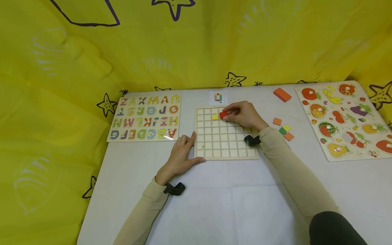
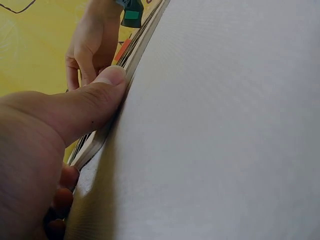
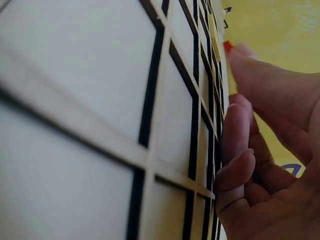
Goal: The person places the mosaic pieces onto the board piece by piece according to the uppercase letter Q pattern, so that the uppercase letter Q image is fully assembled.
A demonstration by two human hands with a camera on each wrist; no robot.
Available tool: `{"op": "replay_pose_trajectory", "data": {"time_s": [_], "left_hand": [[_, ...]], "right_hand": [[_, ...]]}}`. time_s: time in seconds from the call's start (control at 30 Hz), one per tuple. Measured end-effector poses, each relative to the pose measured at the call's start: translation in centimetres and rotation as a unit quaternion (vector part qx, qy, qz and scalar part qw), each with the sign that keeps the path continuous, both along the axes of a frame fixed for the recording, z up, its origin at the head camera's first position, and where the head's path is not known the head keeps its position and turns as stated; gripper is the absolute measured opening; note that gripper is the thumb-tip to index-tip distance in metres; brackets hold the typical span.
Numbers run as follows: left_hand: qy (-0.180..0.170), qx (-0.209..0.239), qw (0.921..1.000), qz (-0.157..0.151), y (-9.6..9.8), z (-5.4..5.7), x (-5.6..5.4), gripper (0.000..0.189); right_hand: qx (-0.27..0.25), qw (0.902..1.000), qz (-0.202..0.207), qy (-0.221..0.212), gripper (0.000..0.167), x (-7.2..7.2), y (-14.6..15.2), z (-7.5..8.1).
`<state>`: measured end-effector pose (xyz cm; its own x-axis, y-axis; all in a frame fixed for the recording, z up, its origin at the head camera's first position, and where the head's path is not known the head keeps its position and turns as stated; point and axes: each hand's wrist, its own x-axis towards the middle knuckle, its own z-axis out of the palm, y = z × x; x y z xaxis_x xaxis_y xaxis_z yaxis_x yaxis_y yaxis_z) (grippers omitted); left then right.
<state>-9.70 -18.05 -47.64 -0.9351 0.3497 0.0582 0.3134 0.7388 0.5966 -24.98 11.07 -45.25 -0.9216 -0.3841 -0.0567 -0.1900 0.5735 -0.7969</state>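
The left hand [image 1: 180,154] spreads at the grid board's [image 1: 223,137] near left corner, thumb against the near edge, gripping nothing; farther off, the right hand [image 1: 245,115] reaches over, pinching a red block [image 1: 223,115] beside the yellow tile [image 1: 215,116] in the far rows.

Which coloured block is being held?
The small red block, pinched in the person's right grip. Only it is held: the yellow square block lies on the pale wooden grid board, and other coloured blocks lie on the white table.

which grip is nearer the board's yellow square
The right grip, pinching a red block beside the yellow square; the left grip holds the board by its near left corner.
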Motion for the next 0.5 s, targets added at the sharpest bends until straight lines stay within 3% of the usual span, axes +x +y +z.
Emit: {"op": "replay_pose_trajectory", "data": {"time_s": [0.5], "left_hand": [[-0.008, -0.010, 0.9999, 0.002, 0.10, 0.14, -0.04, 0.108]], "right_hand": [[0.026, 0.9996, 0.006, -0.009, 0.037, -0.17, -0.27, 0.26]]}}
